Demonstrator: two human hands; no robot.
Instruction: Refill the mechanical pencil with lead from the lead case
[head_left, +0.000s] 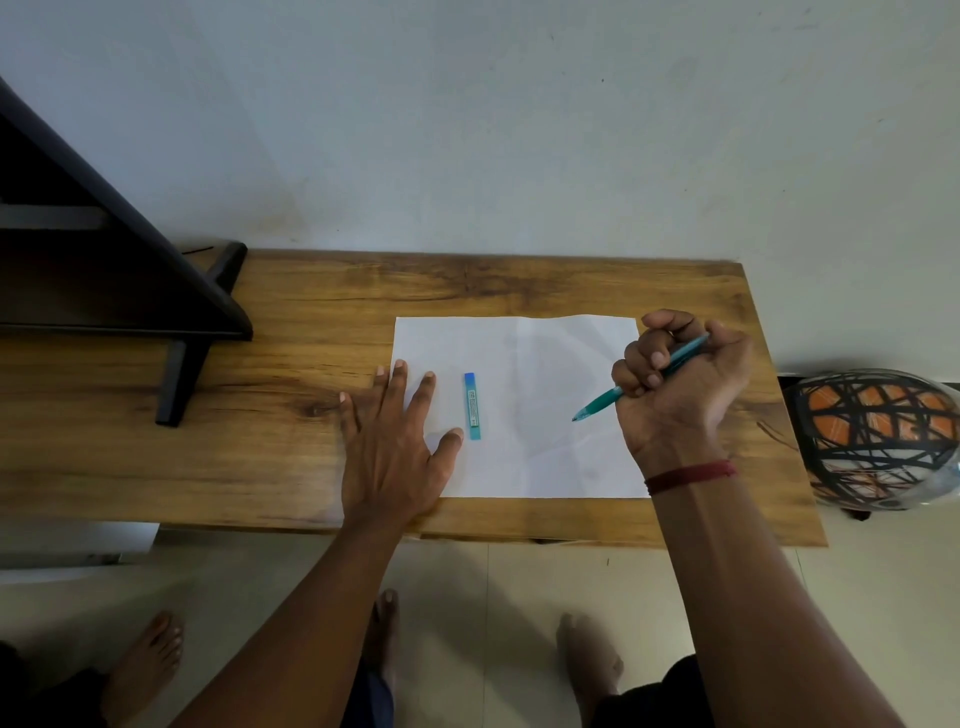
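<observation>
Pale plaster wall runs behind a wooden desk (291, 457) with a warm, knotty grain, set over light floor tiles. At far left a dark shelf stand (130, 291) rests its slanted side and black feet on the desk top. Moving right, the left hand (389, 447) lies flat, palm down, its grip spread wide and holding nothing; the fingers straddle the left edge of a white sheet of paper (545, 457), with the thumb stretched out onto the paper. Just beside that thumb, not clearly touching it, the lead case (472, 406) lies on the sheet: a slim blue and teal stick, its length pointing away from the person, the darker blue cap at the far end. Further right, over the paper's right edge, the right hand (685, 384) is curled into a fist-like grip around the mechanical pencil (613, 397). The teal barrel slants down to the left, its tip just above or on the paper, I cannot tell which; the other end pokes out past the knuckles. A dark red thread band (691, 477) circles that wrist. Off the desk's right end sits a helmet (878, 441) patterned in orange, black and white. Bare feet show on the floor below.
</observation>
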